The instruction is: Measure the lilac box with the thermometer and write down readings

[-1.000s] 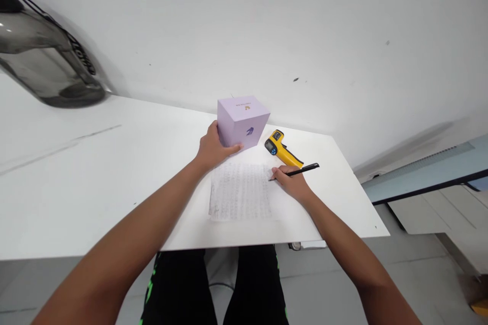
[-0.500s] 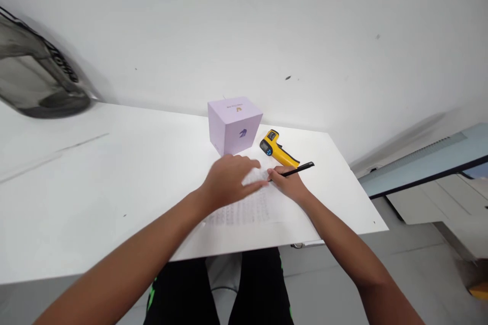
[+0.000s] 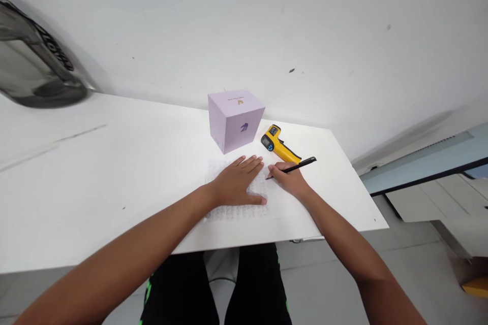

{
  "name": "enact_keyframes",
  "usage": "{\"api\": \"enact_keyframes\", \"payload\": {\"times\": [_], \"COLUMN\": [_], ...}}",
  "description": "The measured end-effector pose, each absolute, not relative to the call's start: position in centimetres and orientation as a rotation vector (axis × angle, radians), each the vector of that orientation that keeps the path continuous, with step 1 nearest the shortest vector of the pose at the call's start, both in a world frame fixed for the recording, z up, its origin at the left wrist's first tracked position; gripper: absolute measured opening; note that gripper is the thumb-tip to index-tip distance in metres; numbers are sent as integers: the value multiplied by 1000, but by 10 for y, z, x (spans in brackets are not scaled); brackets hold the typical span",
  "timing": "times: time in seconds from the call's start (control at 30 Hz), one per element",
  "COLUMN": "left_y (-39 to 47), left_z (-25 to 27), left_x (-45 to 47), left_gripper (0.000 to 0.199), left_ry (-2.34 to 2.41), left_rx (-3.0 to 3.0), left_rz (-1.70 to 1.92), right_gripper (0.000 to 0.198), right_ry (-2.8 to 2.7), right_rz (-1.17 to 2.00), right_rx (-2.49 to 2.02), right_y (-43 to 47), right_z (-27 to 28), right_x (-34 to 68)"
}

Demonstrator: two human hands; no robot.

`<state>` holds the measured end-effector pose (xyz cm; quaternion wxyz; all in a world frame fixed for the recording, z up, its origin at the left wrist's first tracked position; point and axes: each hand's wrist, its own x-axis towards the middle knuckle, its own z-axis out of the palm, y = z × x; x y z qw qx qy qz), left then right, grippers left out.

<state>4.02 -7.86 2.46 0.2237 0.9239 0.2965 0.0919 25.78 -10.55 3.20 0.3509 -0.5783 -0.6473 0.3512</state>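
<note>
A sheet of paper [image 3: 240, 212] with rows of faint marks lies near the front edge of the white table. My left hand [image 3: 237, 182] rests flat on it, fingers stretched out and thumb spread to the right. In my right hand [image 3: 288, 179] is a black pen [image 3: 303, 163], gripped between thumb and fingers. Its tip is low over the right part of the sheet; whether it touches I cannot tell. Beyond my hands stands a lilac box [image 3: 237, 121], and to its right lies a yellow infrared thermometer [image 3: 280, 144], just past my right hand.
The white table [image 3: 125, 162] runs against a white wall [image 3: 244, 25]. A grey transparent bag or case [image 3: 41, 66] is at the far left. Off the table's right end are a pale blue panel [image 3: 427, 157] and white cabinets [image 3: 438, 195].
My left hand has come down from a blurred, raised pose and now lies flat on the paper. The pen stays in my right hand, nearly in place. The view has shifted slightly.
</note>
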Motion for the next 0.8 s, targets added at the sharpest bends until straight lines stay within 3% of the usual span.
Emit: {"api": "enact_keyframes", "payload": {"times": [0.8], "left_y": [-79], "left_z": [28], "left_x": [42], "left_gripper": [114], "left_ry": [839], "left_rx": [2598], "left_rz": [151], "right_gripper": [34], "right_ry": [-1691], "right_rz": [874], "right_rx": [-1485], "right_y": [-105], "right_z": [33], "right_x": [258]}}
